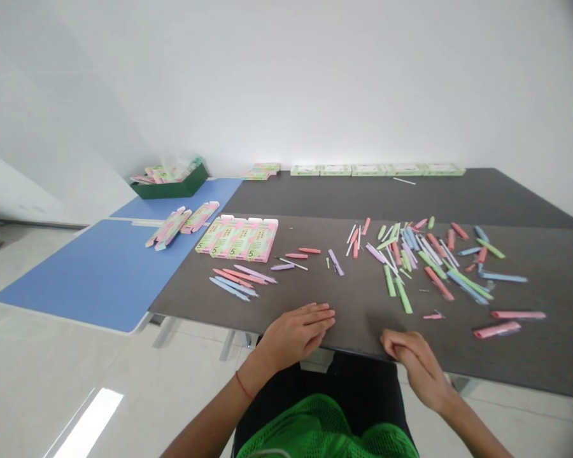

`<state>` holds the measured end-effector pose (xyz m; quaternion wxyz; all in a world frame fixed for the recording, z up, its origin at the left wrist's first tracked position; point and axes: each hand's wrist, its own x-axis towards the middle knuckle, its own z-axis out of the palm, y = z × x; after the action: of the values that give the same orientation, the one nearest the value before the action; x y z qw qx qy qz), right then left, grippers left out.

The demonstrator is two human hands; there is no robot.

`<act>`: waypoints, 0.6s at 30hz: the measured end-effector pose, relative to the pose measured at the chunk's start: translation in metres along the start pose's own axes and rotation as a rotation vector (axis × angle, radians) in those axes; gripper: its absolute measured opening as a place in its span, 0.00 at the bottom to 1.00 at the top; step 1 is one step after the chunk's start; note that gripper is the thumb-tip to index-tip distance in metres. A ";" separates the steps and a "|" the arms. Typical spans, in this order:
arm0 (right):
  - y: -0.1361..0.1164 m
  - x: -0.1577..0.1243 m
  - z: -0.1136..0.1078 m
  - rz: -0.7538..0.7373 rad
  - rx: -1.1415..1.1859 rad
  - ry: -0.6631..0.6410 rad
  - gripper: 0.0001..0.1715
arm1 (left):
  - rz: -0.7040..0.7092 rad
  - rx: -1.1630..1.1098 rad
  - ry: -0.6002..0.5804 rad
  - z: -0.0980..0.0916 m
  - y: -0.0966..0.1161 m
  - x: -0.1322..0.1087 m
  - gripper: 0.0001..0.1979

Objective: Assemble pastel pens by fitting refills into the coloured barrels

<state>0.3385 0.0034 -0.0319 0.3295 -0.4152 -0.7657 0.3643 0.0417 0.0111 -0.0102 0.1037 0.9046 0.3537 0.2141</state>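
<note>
My left hand (pixel 296 334) rests at the near edge of the dark table (pixel 353 305), fingers stretched flat and together, holding nothing. My right hand (pixel 417 366) sits at the same edge a little to the right, fingers curled inward; nothing shows in it. A scatter of pastel pens and pen parts (pixel 424 257) lies beyond the right hand. A small row of assembled pens (pixel 241 280) lies beyond the left hand. Pink and green pen boxes (pixel 239 238) stand side by side farther back.
A blue table (pixel 90 273) adjoins at left with flat box blanks (pixel 179 226) and a green tray (pixel 169 181). Pale green boxes (pixel 377 170) line the far edge by the white wall. Two pink pens (pixel 506 321) lie at right.
</note>
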 end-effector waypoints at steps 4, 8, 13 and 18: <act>0.000 0.001 0.001 -0.007 0.028 -0.013 0.19 | -0.005 0.015 -0.004 -0.001 0.000 0.000 0.18; -0.001 0.001 0.002 0.004 0.041 -0.016 0.19 | -0.004 0.023 -0.009 -0.001 -0.001 -0.001 0.18; -0.003 0.001 0.002 0.008 0.051 -0.005 0.19 | -0.005 0.026 -0.004 -0.002 0.000 -0.001 0.18; -0.005 0.003 0.002 -0.005 0.040 -0.001 0.20 | 0.002 0.015 0.003 -0.002 -0.001 -0.002 0.19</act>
<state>0.3335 0.0035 -0.0285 0.3381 -0.4064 -0.7596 0.3788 0.0390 0.0111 -0.0097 0.0961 0.9053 0.3547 0.2130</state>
